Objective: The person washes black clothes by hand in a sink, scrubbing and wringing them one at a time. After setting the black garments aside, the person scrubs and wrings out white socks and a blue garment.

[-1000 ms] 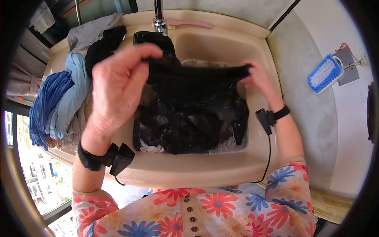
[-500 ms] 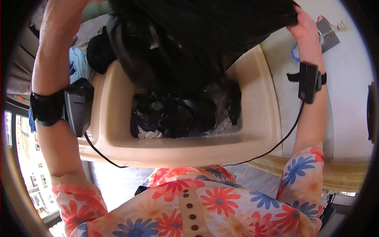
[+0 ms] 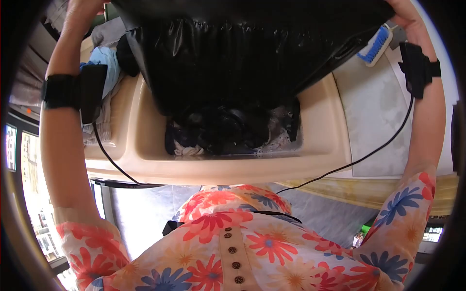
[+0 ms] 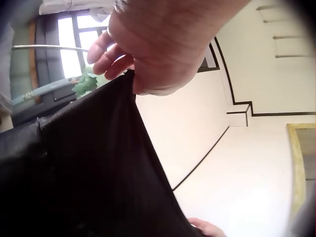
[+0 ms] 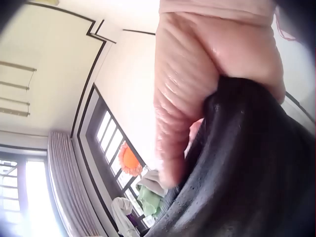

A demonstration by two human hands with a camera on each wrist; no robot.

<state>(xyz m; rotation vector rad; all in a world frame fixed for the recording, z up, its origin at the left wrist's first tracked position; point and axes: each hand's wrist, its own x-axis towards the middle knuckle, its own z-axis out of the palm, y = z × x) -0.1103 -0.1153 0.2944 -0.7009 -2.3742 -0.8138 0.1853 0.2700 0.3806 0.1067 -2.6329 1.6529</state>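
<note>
A wet black garment (image 3: 218, 58) is stretched between both raised hands, its lower part hanging into the sink (image 3: 323, 116). At one upper corner the left hand (image 4: 158, 49) pinches the black cloth (image 4: 98, 163). The right hand (image 5: 212, 64) grips the opposite corner, thumb and fingers around the bunched cloth (image 5: 242, 158). In the head view, both hands are partly cut off at the top edge. More dark wet clothes (image 3: 223, 128) lie in sudsy water below, beside a small pale cloth (image 3: 188, 149).
Light blue cloth (image 3: 107, 63) and grey cloth (image 3: 108, 33) lie on the counter left of the sink. A blue-and-white brush (image 3: 376, 46) is at the right. Cables run from both wrist cameras. A window stands at the far left.
Both hands have lifted the black garment up out of the sink and moved farther apart, spreading it wide. The faucet and the sink's back part are now hidden behind it.
</note>
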